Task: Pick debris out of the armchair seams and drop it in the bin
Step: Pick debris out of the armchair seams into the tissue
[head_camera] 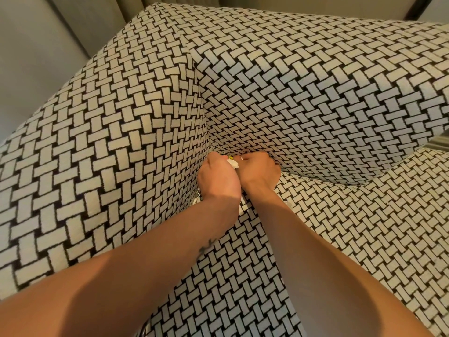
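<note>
An armchair (145, 122) in black-and-cream basket-weave fabric fills the head view. Both hands are pushed into the back corner, where the left arm, the backrest and the seat cushion meet. My left hand (217, 178) is curled around a crumpled white scrap (232, 163). My right hand (258, 170) lies right beside it with its fingers bent down into the seam; a small yellow bit (230, 157) shows between the two hands. More white scraps (240, 207) peek out of the side seam under my left wrist. No bin is in view.
A grey wall and curtain folds (80, 18) stand behind the chair at the upper left. A dark frame edge (413, 7) crosses the upper right corner. The seat cushion (352, 239) spreads out to the right of my arms.
</note>
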`<state>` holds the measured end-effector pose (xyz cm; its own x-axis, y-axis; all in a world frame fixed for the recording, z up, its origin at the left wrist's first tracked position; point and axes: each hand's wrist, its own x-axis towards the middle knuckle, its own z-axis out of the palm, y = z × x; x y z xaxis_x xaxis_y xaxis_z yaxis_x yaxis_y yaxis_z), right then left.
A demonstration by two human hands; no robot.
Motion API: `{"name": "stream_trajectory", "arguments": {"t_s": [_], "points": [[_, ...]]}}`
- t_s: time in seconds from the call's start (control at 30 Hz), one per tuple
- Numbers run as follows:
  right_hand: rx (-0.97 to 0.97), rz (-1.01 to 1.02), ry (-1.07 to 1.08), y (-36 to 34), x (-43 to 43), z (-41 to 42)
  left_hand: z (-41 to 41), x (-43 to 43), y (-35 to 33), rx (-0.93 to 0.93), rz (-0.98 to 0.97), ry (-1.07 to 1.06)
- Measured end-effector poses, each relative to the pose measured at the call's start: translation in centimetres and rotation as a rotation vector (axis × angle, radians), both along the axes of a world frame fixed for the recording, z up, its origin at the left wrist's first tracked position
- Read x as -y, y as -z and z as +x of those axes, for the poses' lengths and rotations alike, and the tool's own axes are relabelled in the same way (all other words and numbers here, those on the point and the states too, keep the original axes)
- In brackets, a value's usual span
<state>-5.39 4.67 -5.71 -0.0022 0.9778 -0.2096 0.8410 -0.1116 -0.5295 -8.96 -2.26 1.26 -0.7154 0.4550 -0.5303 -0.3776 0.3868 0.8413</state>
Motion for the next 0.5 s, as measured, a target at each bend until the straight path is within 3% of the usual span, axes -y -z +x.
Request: {"name": "stream_trajectory", "arguments": {"t_s": [0.5], "points": [[-0.141, 0.065, 0.051, -1.0, 1.2, 0.2, 0.0, 0.1, -0.1, -0.046, -0.047, 0.040]]}}
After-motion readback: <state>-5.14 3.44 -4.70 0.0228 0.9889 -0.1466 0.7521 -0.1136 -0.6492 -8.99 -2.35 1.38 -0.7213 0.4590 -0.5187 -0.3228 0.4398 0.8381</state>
